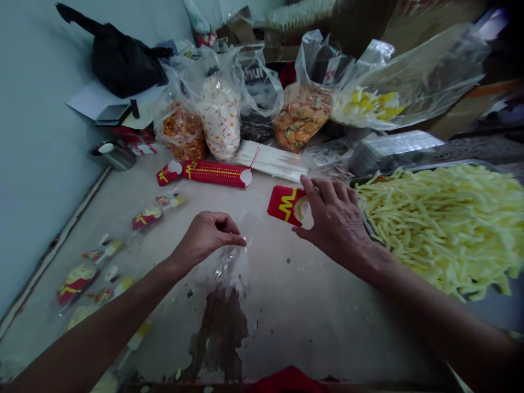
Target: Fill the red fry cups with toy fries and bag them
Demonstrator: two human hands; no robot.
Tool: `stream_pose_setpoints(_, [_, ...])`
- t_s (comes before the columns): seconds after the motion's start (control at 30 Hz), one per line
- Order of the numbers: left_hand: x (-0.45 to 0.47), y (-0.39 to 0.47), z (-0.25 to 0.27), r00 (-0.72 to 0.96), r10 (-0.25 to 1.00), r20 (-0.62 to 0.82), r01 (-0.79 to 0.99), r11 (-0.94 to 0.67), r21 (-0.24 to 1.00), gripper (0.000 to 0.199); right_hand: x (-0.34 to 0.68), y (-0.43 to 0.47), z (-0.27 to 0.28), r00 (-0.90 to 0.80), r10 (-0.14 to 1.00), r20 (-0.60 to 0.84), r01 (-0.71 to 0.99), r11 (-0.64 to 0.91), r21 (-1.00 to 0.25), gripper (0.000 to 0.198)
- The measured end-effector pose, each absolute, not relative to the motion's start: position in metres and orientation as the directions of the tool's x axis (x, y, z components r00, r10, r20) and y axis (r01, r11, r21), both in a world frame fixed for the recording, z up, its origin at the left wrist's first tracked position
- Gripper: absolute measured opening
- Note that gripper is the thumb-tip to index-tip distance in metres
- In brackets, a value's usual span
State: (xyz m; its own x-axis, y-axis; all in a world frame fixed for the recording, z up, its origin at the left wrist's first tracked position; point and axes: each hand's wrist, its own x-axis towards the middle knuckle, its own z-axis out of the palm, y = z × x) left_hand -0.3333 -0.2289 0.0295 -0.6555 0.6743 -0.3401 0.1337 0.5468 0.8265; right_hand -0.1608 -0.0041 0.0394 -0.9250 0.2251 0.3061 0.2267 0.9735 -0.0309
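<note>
My left hand (207,234) is closed in a pinch on the top edge of a clear plastic bag (231,267), which hangs down to the worn tabletop. My right hand (333,210) reaches over a small red fries carton (281,203) with a yellow zigzag mark. Its thumb and index finger lie on either side of the carton's pale, open end, and the palm hides part of that end. Just right of this hand, a metal tray (370,226) is heaped with pale fries-like strips (442,224).
A row of nested red cartons (216,172) lies behind, near a stack of white strips (274,161). Bags of small pieces, including an orange-filled one (303,117), line the back. Packed clear bags (77,281) spread along the left. A metal cup (118,157) stands by the wall.
</note>
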Motion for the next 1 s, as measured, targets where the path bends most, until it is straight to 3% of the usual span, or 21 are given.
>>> stream_pose_setpoints(0.1, [-0.338,-0.221,0.027,-0.638,0.680,-0.362,0.127,0.556,0.821,0.026,-0.160,-0.010,0.032,-0.947,0.208,0.245,0.198,0.978,-0.067,0.100])
stream_pose_setpoints(0.3, [-0.359,-0.204,0.011,-0.438,0.761,-0.478,0.086,0.565,0.821,0.023,-0.161,-0.019,0.017,-0.962,0.209,0.176,0.177,0.967,-0.182,0.102])
stream_pose_setpoints(0.47, [-0.374,-0.211,-0.007,-0.372,0.757,-0.538,0.051,0.595,0.802,0.029,-0.153,-0.018,0.004,-0.993,0.086,0.081,0.059,0.957,-0.285,0.094])
stream_pose_setpoints(0.67, [-0.374,-0.217,-0.021,-0.294,0.707,-0.643,-0.083,0.651,0.754,0.038,-0.160,-0.016,-0.001,-0.989,-0.103,-0.107,-0.044,0.890,-0.454,0.100])
stream_pose_setpoints(0.9, [-0.385,-0.202,-0.017,-0.101,0.772,-0.627,0.128,0.635,0.762,0.032,-0.169,-0.040,-0.001,-0.994,-0.053,-0.091,-0.023,0.951,-0.309,0.100])
stream_pose_setpoints(1.0, [-0.381,-0.191,-0.012,0.064,0.824,-0.563,0.296,0.524,0.799,0.031,-0.167,-0.067,-0.001,-0.995,-0.012,-0.094,0.016,0.954,-0.299,0.098])
